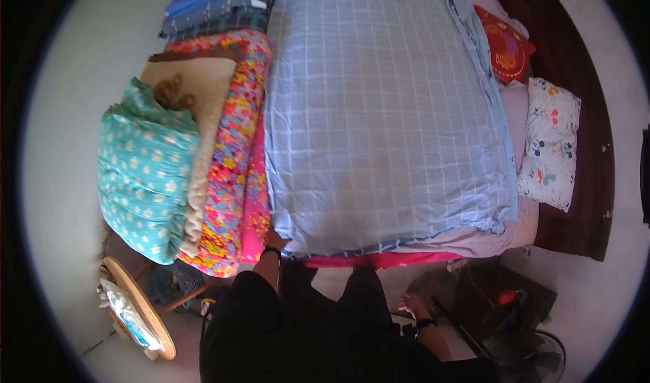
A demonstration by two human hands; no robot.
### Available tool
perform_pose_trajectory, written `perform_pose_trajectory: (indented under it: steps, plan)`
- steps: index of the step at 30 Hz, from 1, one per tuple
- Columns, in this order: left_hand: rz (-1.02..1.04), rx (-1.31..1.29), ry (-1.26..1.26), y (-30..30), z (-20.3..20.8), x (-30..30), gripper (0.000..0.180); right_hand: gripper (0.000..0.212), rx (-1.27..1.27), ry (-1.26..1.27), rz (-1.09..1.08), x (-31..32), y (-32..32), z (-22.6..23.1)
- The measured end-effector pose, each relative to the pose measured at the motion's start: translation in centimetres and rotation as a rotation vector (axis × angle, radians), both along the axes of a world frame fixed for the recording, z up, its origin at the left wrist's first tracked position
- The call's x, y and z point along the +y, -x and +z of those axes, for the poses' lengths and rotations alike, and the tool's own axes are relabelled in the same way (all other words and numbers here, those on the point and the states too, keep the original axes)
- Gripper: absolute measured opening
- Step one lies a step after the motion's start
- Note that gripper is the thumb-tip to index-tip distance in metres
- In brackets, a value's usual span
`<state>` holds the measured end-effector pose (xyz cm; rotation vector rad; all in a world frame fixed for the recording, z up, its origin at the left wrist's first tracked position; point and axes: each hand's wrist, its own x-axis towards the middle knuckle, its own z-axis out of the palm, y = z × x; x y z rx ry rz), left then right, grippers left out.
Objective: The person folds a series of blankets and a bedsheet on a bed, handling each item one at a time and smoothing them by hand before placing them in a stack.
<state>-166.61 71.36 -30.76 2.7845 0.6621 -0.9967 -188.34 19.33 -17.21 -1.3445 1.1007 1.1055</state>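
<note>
A light blue checked quilt (379,119) lies spread over the bed. My left hand (276,239), with a dark band at the wrist, is at the quilt's near left corner. Its fingers look closed on the edge there, though they are small and partly hidden. My right hand (411,305) hangs low beside my leg, away from the bed, its fingers apart and nothing in them. A dark band circles that wrist too. The quilt's near edge shows a darker blue border above a pink-red layer (393,259).
Folded bedding is stacked at left: a floral quilt (227,159), a beige blanket (210,88), a teal flowered bundle (145,180) and blue folded cloths (210,4). Pillows (552,142) lie by the dark headboard (592,180). A round wooden table (159,329) and a fan (542,356) stand nearby.
</note>
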Motion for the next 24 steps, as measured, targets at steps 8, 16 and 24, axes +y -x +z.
perform_pose_trajectory:
  steps: [8, 16, 24]
  plan:
    - [0.214, 0.014, 0.203, -3.8, -0.8, -5.1, 0.051, 0.02, -0.417, -0.059, 0.132, -5.5, -10.1, 0.9]
    - [0.154, -0.489, 0.412, -4.7, 20.6, -16.7, 0.026, 0.035, -0.702, 0.128, 0.762, -5.0, -22.8, 1.6]
    - [0.305, -1.063, 0.642, -3.1, 28.2, -27.3, 0.04, 0.043, -1.244, -0.412, 0.429, 16.3, -27.2, 8.9]
